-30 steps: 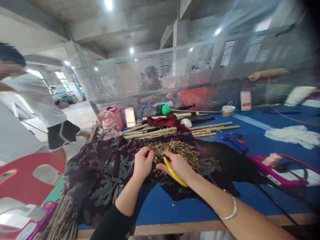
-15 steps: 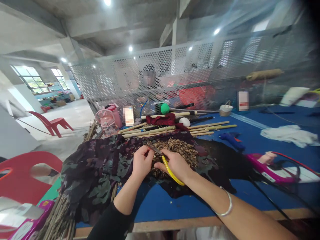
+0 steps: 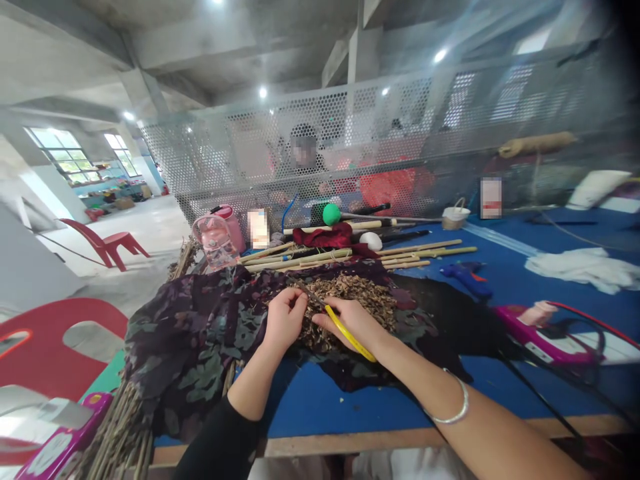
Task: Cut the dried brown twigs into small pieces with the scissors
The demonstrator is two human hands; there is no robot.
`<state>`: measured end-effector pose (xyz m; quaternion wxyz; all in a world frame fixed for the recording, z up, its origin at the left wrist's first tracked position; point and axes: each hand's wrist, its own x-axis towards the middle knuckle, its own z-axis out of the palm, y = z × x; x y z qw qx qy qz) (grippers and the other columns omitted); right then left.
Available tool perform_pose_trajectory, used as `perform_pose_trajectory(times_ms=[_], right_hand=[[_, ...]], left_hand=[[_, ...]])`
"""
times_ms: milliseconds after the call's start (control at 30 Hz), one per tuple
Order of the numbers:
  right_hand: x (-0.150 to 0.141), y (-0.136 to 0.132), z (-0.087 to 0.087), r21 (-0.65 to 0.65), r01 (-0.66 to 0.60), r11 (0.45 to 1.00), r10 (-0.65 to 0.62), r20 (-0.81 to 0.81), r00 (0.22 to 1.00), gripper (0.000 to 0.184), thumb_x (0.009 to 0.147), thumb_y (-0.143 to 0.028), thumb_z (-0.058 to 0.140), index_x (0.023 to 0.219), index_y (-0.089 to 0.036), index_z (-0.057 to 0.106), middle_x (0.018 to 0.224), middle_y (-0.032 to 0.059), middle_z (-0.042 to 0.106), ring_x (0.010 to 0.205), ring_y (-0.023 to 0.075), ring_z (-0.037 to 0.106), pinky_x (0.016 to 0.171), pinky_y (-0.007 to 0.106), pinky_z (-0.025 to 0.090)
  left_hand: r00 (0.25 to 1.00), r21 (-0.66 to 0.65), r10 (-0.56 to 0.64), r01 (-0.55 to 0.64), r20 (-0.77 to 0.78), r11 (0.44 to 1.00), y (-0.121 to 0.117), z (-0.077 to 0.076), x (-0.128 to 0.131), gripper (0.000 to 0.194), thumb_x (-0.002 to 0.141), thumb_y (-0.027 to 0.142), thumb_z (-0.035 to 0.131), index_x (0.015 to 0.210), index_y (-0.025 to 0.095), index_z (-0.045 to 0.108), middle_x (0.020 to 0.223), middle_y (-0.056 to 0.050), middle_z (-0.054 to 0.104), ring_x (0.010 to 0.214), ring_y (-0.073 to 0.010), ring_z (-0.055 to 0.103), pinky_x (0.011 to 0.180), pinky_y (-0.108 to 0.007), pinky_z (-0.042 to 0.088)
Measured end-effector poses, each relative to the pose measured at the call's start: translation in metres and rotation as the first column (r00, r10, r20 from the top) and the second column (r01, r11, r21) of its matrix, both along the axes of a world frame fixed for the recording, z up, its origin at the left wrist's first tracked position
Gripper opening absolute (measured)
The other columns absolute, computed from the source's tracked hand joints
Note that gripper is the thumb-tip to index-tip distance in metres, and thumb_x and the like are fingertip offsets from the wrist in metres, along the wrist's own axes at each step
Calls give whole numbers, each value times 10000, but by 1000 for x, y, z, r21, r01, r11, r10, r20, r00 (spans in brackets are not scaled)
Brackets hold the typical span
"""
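Yellow-handled scissors (image 3: 349, 337) are gripped in my right hand (image 3: 361, 320), their dark blades pointing toward the fingertips of my left hand (image 3: 284, 321). My left thumb and fingers are closed in a pinch by the blade tips. Whatever they pinch is too small to make out. Under and behind both hands spreads a heap of brown dried plant pieces (image 3: 373, 300). The heap lies on a dark leaf-patterned cloth (image 3: 200, 340), which covers much of the table's left and middle.
Bamboo sticks (image 3: 425, 253), a dark red cloth (image 3: 330, 235) and a green ball (image 3: 331, 213) lie behind the heap. To the right are a blue glue gun (image 3: 467, 278), a magenta-and-white device (image 3: 545, 340) and white gloves (image 3: 583, 268). A person sits beyond the perforated screen (image 3: 225, 153).
Both hands stay at the heap, with the scissors still in my right hand. The blades look slightly more closed, and my right fingers have shifted a little. The view has moved slightly.
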<state>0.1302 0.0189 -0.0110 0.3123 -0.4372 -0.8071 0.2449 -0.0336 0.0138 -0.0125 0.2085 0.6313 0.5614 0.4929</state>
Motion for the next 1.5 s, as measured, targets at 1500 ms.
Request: perform_pose_trajectory(times_ms=[1500], right_hand=[[17,14,0,60,22,998,-9,-224,975,317,802,-470,547,940,-186,528,719,8,605,625,132,561,588,216,409]], left_hand=[[498,-303,131,283,857,910,17,-2,-6,129,737,54,619,735,139,522,669,19,556,617,-34,595,609,-109,499]])
